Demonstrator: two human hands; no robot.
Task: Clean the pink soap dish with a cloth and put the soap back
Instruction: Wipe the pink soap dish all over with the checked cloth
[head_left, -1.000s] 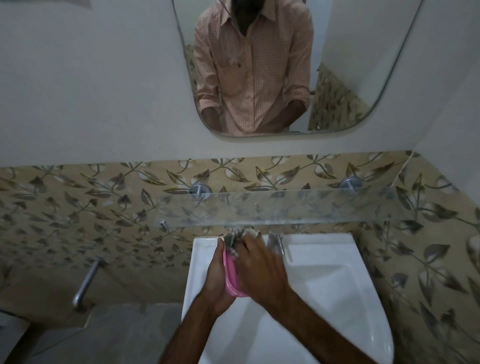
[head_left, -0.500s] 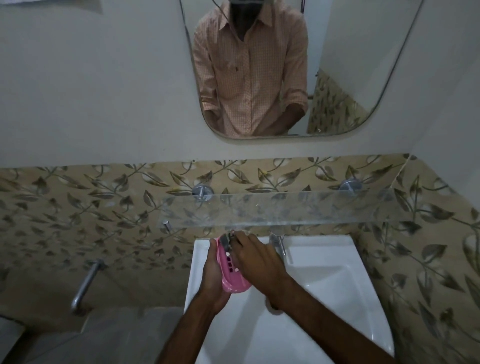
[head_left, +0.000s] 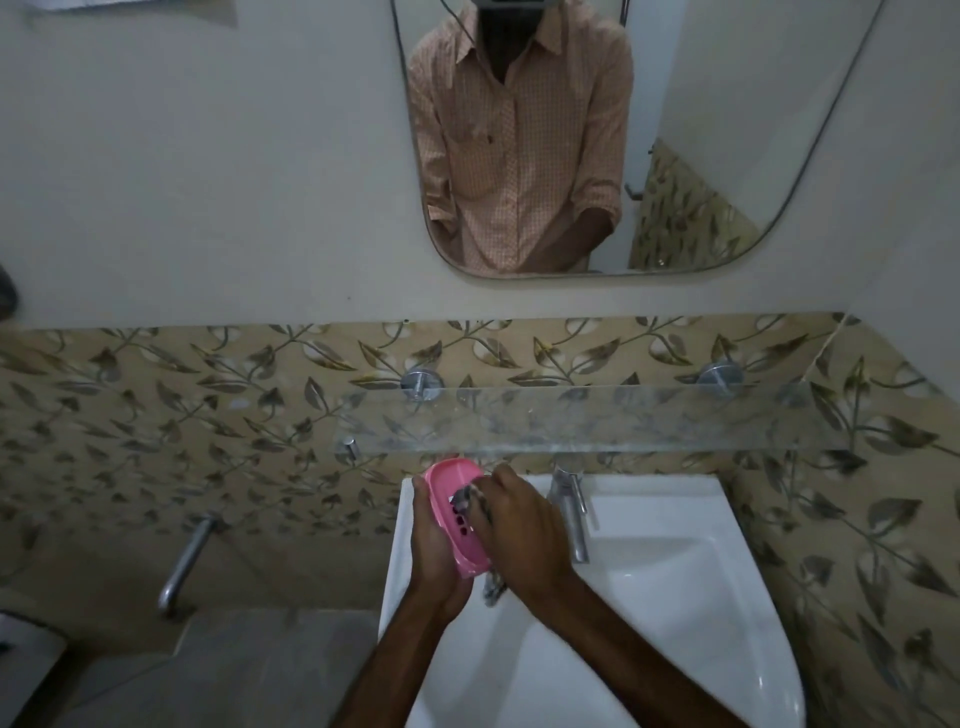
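A pink soap dish (head_left: 457, 514) sits at nine o'clock of the white sink (head_left: 649, 613), under tan tiles (head_left: 208, 415) (grey-brown leaf print) and an orange-checked shirt (head_left: 519, 140).

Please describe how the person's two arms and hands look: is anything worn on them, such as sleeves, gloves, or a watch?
Both the left hand and the right hand are bare, without gloves. I see no ring, watch or bracelet. The forearms are also bare. In the mirror, the orange checked shirt has its sleeves rolled up near the elbows.
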